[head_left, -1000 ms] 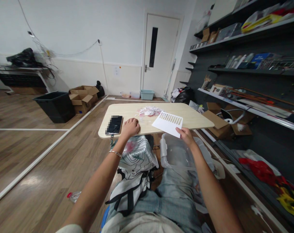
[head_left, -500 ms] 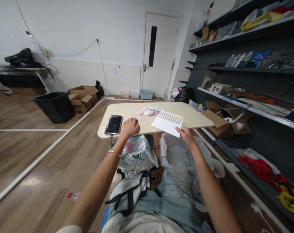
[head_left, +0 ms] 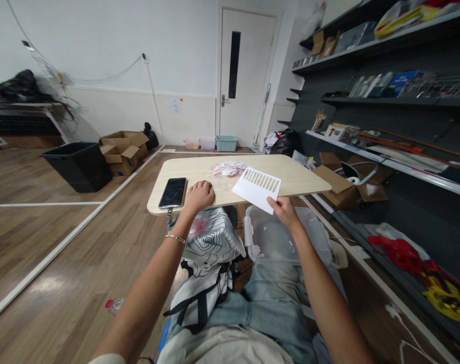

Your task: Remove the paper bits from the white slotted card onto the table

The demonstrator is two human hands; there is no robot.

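My right hand (head_left: 282, 210) pinches the near corner of a white sheet (head_left: 256, 188) with a row of tan strips, held just over the front edge of the light wooden table (head_left: 290, 178). Resting on the table near its front edge, my left hand (head_left: 198, 194) has its fingers curled, and what they hold, if anything, is hidden. A black phone (head_left: 173, 192) lies just left of that hand. Behind both hands sits a pile of small pink and white paper scraps (head_left: 229, 169).
A clear plastic bin (head_left: 279, 237) stands under the table by my knees, next to a black-and-white patterned bag (head_left: 211, 253). A black tub (head_left: 73, 164) and cardboard boxes (head_left: 122, 151) stand at the left. Shelving with clutter (head_left: 385, 121) lines the right wall.
The view has shifted a little, so everything sits further left and lower in frame. Both hands keep their places on the table and sheet.
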